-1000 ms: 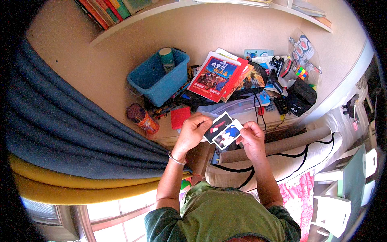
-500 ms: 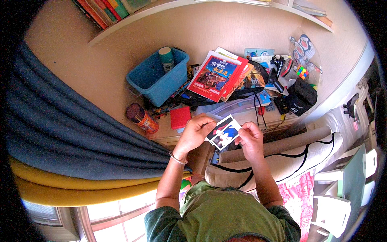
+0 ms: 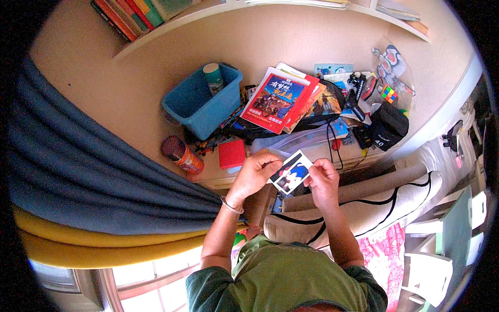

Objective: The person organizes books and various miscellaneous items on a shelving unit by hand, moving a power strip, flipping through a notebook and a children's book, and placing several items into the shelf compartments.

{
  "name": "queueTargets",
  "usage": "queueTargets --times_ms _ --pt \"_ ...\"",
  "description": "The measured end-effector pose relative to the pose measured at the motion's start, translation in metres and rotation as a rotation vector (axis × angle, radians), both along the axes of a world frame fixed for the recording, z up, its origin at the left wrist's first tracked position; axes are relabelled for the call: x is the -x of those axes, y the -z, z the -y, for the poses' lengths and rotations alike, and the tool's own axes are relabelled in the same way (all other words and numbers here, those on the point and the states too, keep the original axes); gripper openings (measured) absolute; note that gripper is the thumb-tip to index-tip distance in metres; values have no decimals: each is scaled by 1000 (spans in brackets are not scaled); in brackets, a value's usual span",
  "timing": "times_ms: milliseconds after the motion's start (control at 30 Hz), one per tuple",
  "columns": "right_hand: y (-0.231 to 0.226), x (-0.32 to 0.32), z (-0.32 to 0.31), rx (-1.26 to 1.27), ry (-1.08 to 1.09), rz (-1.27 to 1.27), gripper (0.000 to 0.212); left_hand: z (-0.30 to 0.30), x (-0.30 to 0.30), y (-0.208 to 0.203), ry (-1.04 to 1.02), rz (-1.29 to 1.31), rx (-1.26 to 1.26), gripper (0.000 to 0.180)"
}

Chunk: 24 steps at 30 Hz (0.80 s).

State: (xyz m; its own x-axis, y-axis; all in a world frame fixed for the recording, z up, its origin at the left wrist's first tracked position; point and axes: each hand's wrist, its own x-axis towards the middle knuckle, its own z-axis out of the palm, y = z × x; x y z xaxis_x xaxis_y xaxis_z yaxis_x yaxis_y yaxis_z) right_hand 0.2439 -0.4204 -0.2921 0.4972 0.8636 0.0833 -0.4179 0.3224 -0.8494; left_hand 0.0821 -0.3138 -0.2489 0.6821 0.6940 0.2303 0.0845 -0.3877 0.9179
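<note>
Between my two hands is a small white-bordered photo (image 3: 292,176), tilted, with dark, blue and white patches in its picture. My left hand (image 3: 254,174) pinches its left side, thumb on top, with a bracelet on that wrist. At the opposite edge my right hand (image 3: 324,182) grips it between thumb and fingers. Whether more photos lie under this one I cannot tell. Just beyond my left hand, a red square box or booklet (image 3: 231,154) lies on the desk.
On the desk stand a blue basket (image 3: 176,110) holding a green-capped canister (image 3: 213,78), and an orange-brown can (image 3: 183,156). Magazines (image 3: 278,101), a black pouch (image 3: 389,126) and a puzzle cube (image 3: 389,94) clutter it further right. A dark curtain (image 3: 93,156) hangs left; a rolled mat (image 3: 358,208) lies right.
Half a second ago a white edge crossed the picture, as of two overlapping photos; now one picture shows whole. Both hands have barely moved.
</note>
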Motion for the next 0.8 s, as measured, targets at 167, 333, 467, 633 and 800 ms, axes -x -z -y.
queueTargets --times_ms 167,333,467,633,800 --pt "1 -5 1 -24 76 -67 5 1 0 7 3 119 234 13" --pt "1 -10 3 -56 111 -127 8 4 2 8 -21 174 336 17" --pt "4 -12 4 -31 105 -147 8 5 1 7 -39 233 408 38" --pt "11 -17 8 -27 130 -160 8 9 3 0 -83 286 428 55" --pt "14 -21 8 -62 94 -202 6 7 6 9 -69 256 449 52"
